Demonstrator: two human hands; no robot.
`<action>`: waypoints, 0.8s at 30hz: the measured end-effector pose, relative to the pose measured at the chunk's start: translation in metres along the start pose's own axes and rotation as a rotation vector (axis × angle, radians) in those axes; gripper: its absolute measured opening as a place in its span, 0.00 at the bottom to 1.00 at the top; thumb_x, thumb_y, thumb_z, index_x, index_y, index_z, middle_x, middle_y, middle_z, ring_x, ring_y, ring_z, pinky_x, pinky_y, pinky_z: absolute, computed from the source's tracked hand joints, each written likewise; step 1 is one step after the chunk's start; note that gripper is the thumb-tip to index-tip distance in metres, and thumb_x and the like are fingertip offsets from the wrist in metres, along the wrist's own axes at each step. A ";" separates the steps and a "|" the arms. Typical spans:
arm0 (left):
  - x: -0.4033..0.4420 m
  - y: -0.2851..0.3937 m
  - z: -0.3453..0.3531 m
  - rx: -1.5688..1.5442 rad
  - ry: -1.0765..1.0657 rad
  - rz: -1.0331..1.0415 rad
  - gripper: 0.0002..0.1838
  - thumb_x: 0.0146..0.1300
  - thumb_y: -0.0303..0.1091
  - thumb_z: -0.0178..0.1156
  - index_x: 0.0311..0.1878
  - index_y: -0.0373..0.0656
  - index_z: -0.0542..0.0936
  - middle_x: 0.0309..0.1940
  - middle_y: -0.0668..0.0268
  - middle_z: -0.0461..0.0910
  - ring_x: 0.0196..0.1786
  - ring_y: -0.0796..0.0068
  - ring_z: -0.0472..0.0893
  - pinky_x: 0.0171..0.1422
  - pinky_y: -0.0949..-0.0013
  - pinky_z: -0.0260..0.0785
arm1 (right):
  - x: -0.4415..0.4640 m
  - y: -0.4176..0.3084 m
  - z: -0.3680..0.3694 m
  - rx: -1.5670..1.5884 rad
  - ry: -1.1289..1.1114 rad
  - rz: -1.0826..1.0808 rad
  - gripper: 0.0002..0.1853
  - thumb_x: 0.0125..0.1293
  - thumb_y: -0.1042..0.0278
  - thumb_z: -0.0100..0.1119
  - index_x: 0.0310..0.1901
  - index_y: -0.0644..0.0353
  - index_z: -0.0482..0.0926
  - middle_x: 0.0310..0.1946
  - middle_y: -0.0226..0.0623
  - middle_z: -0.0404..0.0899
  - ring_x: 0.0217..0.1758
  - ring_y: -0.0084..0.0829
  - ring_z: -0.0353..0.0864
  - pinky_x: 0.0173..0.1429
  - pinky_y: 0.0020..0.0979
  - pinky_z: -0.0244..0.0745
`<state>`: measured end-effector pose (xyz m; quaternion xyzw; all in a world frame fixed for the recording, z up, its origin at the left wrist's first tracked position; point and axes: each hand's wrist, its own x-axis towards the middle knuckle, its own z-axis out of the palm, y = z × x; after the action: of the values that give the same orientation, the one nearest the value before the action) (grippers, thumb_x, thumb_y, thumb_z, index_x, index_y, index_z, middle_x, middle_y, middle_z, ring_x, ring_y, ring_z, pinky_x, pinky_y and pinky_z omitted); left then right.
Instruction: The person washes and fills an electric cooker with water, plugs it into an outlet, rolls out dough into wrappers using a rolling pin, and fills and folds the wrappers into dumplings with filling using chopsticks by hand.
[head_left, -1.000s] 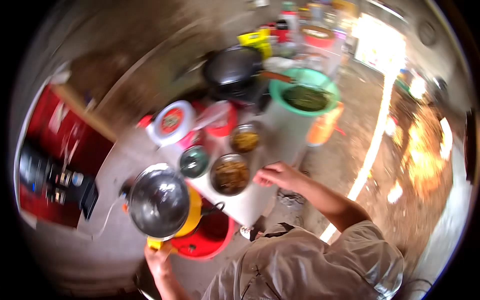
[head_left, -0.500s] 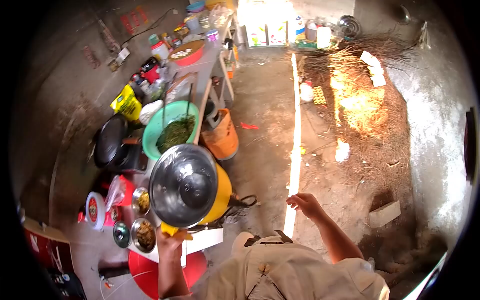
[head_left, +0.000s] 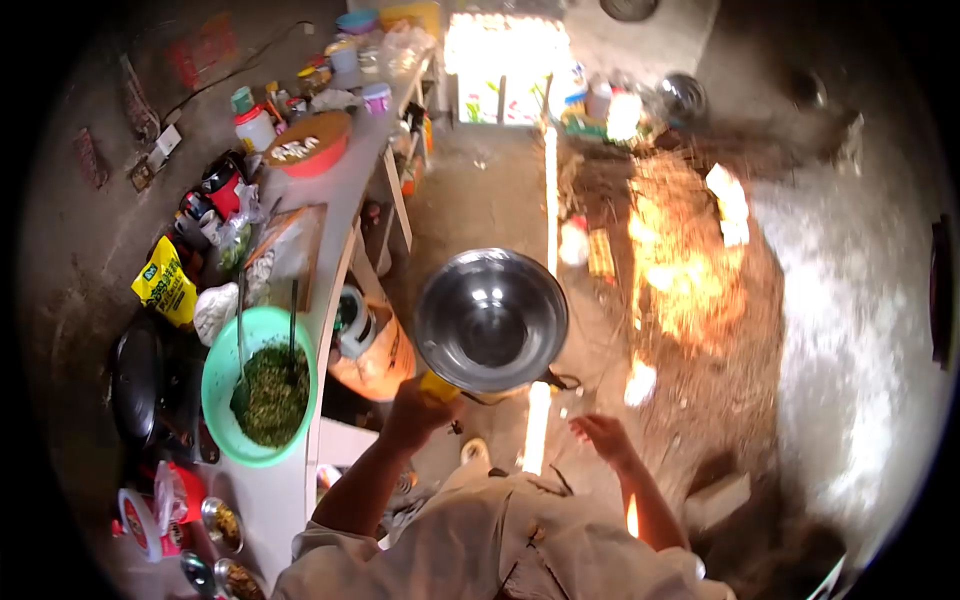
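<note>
My left hand (head_left: 418, 415) is wrapped round the yellow handle of an electric pot (head_left: 490, 325), which hangs over the floor beside the counter. Its shiny dark inside faces up and looks bare, and a black cord (head_left: 566, 382) shows at its lower right. My right hand (head_left: 603, 438) is held to the right of the pot, in the air, with nothing in it and its fingers loosely apart. On the counter to the left stands a green basin (head_left: 212, 400) of chopped greens (head_left: 272, 410), with two long utensils in it.
The long counter (head_left: 345, 215) carries a red basin (head_left: 318, 160), a yellow bag (head_left: 166, 283), a black lidded pan (head_left: 136, 375) and small bowls of food (head_left: 224, 525). An orange bag (head_left: 380, 360) stands below it. Dry brushwood (head_left: 700, 290) and a block (head_left: 718, 500) lie on the floor at right.
The electric pot has moved right, off the counter's edge to over the floor, carried by my left hand. My view has shifted too. My right hand stays free, its fingers slightly more extended.
</note>
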<state>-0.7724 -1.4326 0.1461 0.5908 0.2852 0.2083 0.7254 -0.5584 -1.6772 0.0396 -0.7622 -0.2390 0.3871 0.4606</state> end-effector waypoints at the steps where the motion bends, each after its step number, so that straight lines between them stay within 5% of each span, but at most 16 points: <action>1: 0.028 0.016 0.004 0.089 -0.013 0.045 0.14 0.43 0.30 0.64 0.35 0.38 0.77 0.26 0.71 0.76 0.31 0.82 0.75 0.36 0.75 0.68 | 0.021 -0.011 -0.010 0.046 0.023 -0.007 0.14 0.65 0.61 0.51 0.39 0.63 0.80 0.29 0.32 0.80 0.33 0.20 0.77 0.37 0.22 0.72; 8: 0.215 0.057 0.010 0.199 -0.019 0.144 0.17 0.44 0.34 0.66 0.38 0.38 0.77 0.31 0.70 0.78 0.35 0.82 0.75 0.42 0.71 0.67 | 0.186 -0.059 -0.071 0.116 0.026 0.116 0.14 0.65 0.61 0.52 0.41 0.64 0.79 0.31 0.32 0.80 0.33 0.20 0.78 0.37 0.22 0.72; 14: 0.372 0.074 0.007 0.212 0.094 -0.028 0.17 0.46 0.33 0.63 0.40 0.36 0.77 0.28 0.66 0.79 0.31 0.79 0.76 0.37 0.73 0.68 | 0.409 -0.084 -0.107 0.099 -0.163 0.081 0.15 0.65 0.60 0.52 0.42 0.63 0.79 0.33 0.32 0.80 0.35 0.22 0.78 0.40 0.23 0.72; 15: 0.400 0.071 0.002 0.293 0.112 0.143 0.16 0.47 0.32 0.63 0.40 0.37 0.77 0.27 0.67 0.78 0.29 0.79 0.76 0.35 0.72 0.69 | 0.443 -0.108 -0.105 0.042 -0.232 0.033 0.14 0.65 0.60 0.52 0.42 0.62 0.80 0.33 0.32 0.80 0.35 0.21 0.78 0.39 0.22 0.72; 18: 0.476 0.104 0.003 0.260 0.221 0.138 0.14 0.48 0.31 0.63 0.39 0.37 0.77 0.25 0.68 0.77 0.28 0.82 0.74 0.35 0.72 0.68 | 0.538 -0.157 -0.093 0.018 -0.457 -0.149 0.14 0.64 0.60 0.55 0.44 0.61 0.80 0.35 0.33 0.81 0.36 0.22 0.78 0.40 0.25 0.72; 20: 0.531 0.119 -0.004 0.249 0.222 0.116 0.13 0.49 0.31 0.63 0.38 0.38 0.77 0.26 0.70 0.76 0.28 0.84 0.72 0.34 0.74 0.67 | 0.596 -0.201 -0.082 -0.271 -0.590 -0.298 0.14 0.63 0.61 0.56 0.44 0.61 0.80 0.36 0.36 0.81 0.37 0.24 0.79 0.42 0.26 0.73; 24: 0.638 0.139 -0.028 0.091 0.267 0.078 0.10 0.52 0.29 0.60 0.37 0.38 0.77 0.25 0.73 0.75 0.26 0.87 0.70 0.30 0.77 0.64 | 0.728 -0.238 -0.033 -0.209 -0.842 -0.439 0.25 0.58 0.68 0.59 0.58 0.58 0.68 0.34 0.41 0.81 0.35 0.26 0.78 0.42 0.29 0.73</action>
<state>-0.3070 -0.9739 0.1705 0.6006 0.3651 0.2999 0.6450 -0.1070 -1.0594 -0.0098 -0.5131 -0.5972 0.5294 0.3159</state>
